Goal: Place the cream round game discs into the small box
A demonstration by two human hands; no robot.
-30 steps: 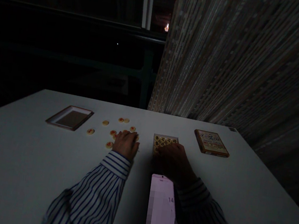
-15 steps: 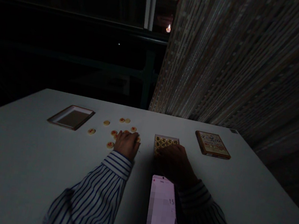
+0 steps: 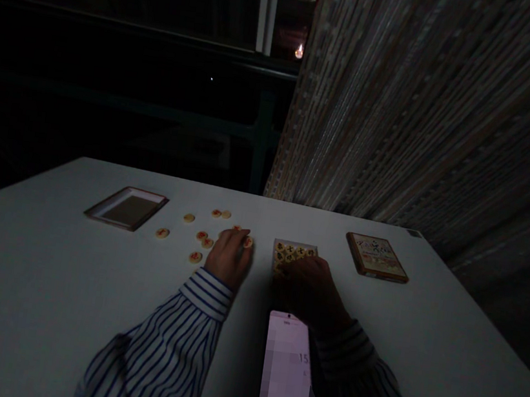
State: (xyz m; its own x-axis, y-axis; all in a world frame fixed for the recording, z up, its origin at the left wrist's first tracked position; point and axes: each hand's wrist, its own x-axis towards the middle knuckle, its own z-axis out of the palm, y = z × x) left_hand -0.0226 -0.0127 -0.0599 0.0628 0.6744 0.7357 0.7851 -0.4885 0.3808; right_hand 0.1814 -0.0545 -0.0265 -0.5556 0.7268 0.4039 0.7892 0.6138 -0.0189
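My left hand (image 3: 228, 260) is curled at the middle of the table, a round wooden Chinese chess piece (image 3: 248, 242) with a red character between its thumb and fingers. Several similar loose pieces, such as one piece (image 3: 195, 257) by the wrist and another (image 3: 162, 232) farther left, lie around it. Over a small open box (image 3: 296, 243) my right hand (image 3: 309, 290) is bent closed, its fingertips dark and hidden. Rows of pieces with black characters (image 3: 290, 250) show in the box past the knuckles.
An open, shallow box lid (image 3: 127, 208) lies at the left. A closed box with a printed cover (image 3: 377, 257) is at the right. In front of the right hand lies a lit phone (image 3: 287, 364). A string curtain (image 3: 355, 106) hangs behind the white table (image 3: 40, 273).
My left hand has shifted slightly right and its grip has turned, with a red-marked piece now showing between thumb and fingers. My right hand has stayed at the box.
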